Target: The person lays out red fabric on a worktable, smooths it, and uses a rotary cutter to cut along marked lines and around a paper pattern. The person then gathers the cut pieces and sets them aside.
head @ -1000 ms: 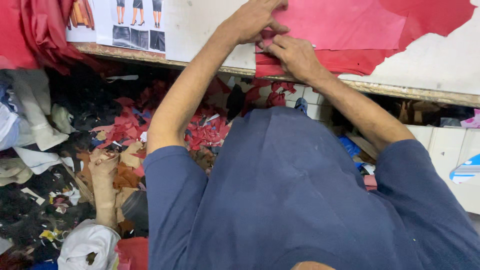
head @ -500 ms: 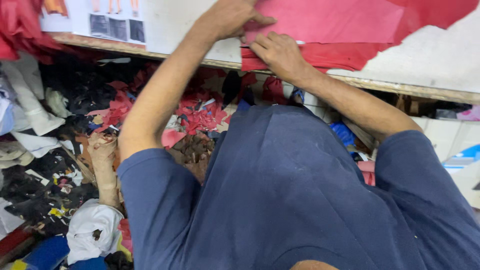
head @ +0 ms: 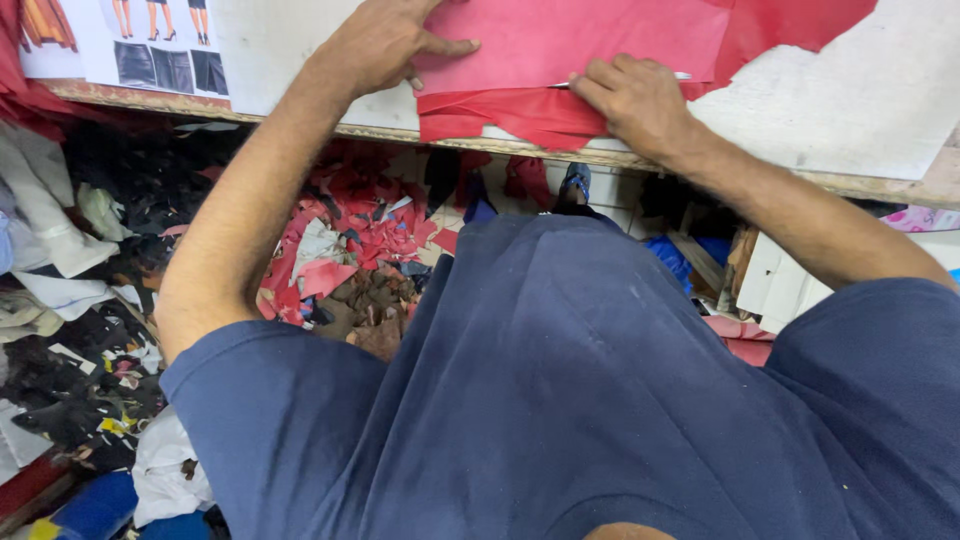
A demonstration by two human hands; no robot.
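A red sheet (head: 580,40) lies flat on the white worktop (head: 860,90), its near edge folded over into a thicker red strip (head: 520,112) that runs right along the worktop's front edge. Both hands press down on it, holding nothing: the left hand (head: 385,42) is spread flat on the sheet's left corner with the thumb pointing right, and the right hand (head: 640,100) lies with its fingers curled on the folded strip. To the left of the sheet, one paper print (head: 130,45) with small pictures of dark skirts lies near the worktop's edge. To the right of the sheet the white surface is bare and chipped. Below the sheet, under the worktop's edge, the floor (head: 340,250) is heaped with red, black and white scraps.
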